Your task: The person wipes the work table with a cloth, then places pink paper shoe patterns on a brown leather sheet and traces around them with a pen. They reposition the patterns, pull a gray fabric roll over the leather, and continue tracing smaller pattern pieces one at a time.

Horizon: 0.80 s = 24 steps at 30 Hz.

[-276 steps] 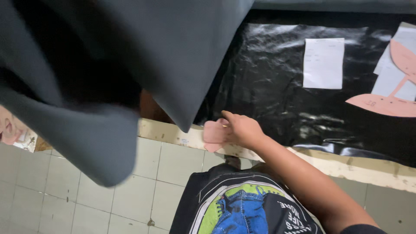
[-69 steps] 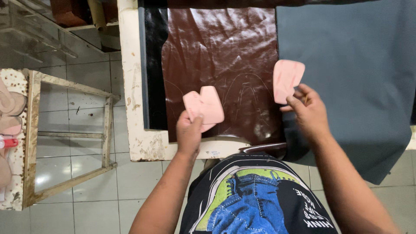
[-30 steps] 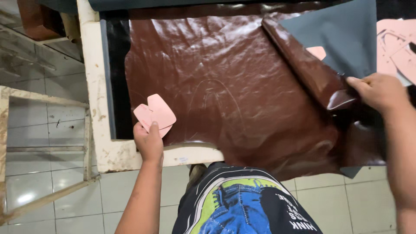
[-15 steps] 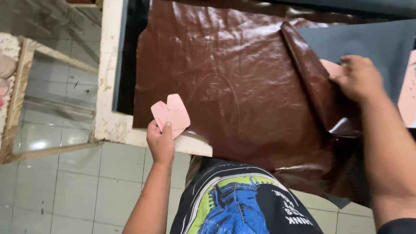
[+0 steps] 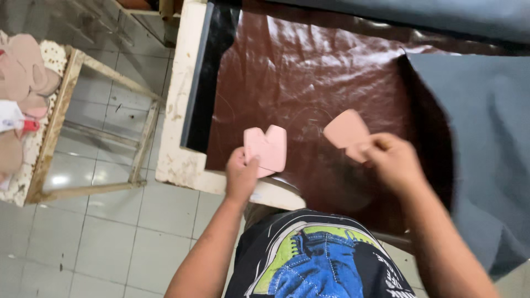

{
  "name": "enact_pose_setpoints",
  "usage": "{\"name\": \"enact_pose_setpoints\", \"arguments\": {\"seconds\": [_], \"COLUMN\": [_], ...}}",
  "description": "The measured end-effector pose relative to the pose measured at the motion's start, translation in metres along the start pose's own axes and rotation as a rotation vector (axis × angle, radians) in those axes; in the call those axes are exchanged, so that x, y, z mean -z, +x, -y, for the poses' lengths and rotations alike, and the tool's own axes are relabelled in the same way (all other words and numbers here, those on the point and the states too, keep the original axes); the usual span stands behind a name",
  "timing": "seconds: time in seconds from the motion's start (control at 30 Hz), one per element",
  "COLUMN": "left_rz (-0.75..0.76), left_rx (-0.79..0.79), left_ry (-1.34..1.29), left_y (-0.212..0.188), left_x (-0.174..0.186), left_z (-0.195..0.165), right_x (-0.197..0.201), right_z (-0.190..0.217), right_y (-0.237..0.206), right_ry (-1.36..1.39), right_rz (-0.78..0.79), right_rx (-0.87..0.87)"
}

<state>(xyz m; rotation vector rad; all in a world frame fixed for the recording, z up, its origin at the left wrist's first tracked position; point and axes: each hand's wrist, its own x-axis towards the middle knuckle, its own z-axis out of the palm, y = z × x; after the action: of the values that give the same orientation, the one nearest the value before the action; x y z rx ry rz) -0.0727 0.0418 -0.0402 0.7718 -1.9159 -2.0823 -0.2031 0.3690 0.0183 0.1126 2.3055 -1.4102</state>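
Pink cardboard patterns pinched in both my hands over the brown leather.

My left hand pinches a notched pink pattern at its lower edge; my right hand, at three o'clock from it, grips a rounded pink pattern. Both lie on the brown leather sheet; grey material overlaps its right side.

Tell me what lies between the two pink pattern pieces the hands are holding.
In the head view, only bare brown leather sheet shows between the notched pink piece in the left hand and the rounded pink piece in the right hand.
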Motion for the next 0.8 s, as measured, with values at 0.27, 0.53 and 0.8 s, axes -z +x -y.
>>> {"name": "enact_pose_setpoints", "arguments": {"seconds": [0.27, 0.53, 0.8], "left_rz": [0.305, 0.736, 0.645], "left_rx": [0.056, -0.154, -0.895], "left_ry": [0.104, 0.356, 0.98], "left_y": [0.028, 0.051, 0.09], "left_x": [0.033, 0.053, 0.047], "left_z": [-0.028, -0.043, -0.049], "right_x": [-0.112, -0.168, -0.151], "right_z": [0.042, 0.052, 0.032], "right_y": [-0.008, -0.028, -0.039], "right_ry": [-0.305, 0.074, 0.139], "right_rz": [-0.436, 0.078, -0.08], "right_rx": [0.366, -0.178, -0.163]}}
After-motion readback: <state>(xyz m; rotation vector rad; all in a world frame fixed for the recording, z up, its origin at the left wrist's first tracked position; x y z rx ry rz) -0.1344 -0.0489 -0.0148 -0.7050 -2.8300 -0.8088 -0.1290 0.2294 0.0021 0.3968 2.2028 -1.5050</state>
